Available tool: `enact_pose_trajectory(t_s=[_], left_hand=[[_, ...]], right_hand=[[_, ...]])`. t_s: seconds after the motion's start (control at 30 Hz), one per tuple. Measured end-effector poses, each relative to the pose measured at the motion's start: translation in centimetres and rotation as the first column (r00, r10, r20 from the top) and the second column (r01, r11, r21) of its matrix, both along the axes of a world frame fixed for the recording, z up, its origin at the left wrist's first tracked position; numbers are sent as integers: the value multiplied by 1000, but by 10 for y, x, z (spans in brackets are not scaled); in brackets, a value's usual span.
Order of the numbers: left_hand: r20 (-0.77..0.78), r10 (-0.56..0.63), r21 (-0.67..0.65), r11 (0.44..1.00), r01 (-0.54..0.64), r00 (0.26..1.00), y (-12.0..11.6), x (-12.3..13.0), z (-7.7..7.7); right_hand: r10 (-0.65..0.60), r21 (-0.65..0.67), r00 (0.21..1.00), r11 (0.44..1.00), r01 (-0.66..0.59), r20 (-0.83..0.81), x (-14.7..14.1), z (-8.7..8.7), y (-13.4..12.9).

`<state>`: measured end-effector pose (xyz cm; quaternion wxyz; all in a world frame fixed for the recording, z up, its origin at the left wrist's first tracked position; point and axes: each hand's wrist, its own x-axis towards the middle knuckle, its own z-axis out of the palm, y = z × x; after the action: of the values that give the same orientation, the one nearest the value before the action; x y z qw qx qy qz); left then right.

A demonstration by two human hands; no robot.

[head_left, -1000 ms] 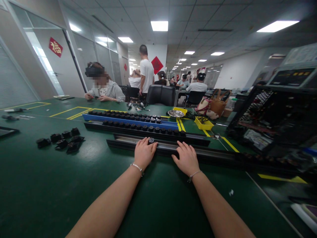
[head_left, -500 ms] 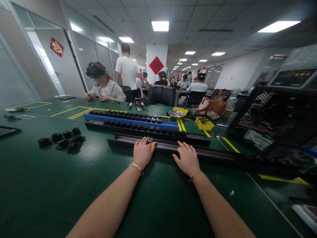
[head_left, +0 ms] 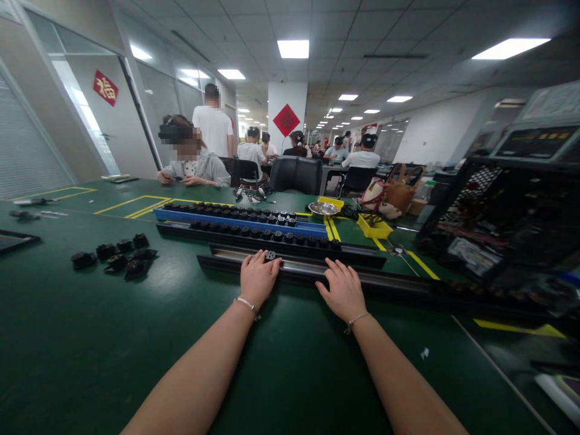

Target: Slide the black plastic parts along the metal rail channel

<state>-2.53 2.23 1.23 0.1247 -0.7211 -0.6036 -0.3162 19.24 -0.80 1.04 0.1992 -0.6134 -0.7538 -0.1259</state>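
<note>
With my left hand point(head_left: 258, 281) pinching a small black part point(head_left: 270, 255) on the black rail point(head_left: 299, 268) and my right hand point(head_left: 343, 290) resting open, fingers spread, along it, uneven thumb pressure could tilt the part and jam it against the rail's walls.

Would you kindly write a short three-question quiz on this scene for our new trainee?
1. At the left hand, what sits between thumb and fingers? A) metal bowl; B) black part; C) yellow box.
2. True or false: the right hand is at the near rail.
3. Short answer: which hand is nearer the loose parts?

Key: 1. B; 2. true; 3. the left hand.
</note>
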Motion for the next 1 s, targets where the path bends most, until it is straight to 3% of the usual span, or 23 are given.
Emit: enact_pose_trajectory(t_s=[1.0], left_hand=[[37, 55, -30, 998, -54, 998, 5, -15, -3]], right_hand=[[0, 6, 1000, 1000, 0, -3, -1, 0, 0]])
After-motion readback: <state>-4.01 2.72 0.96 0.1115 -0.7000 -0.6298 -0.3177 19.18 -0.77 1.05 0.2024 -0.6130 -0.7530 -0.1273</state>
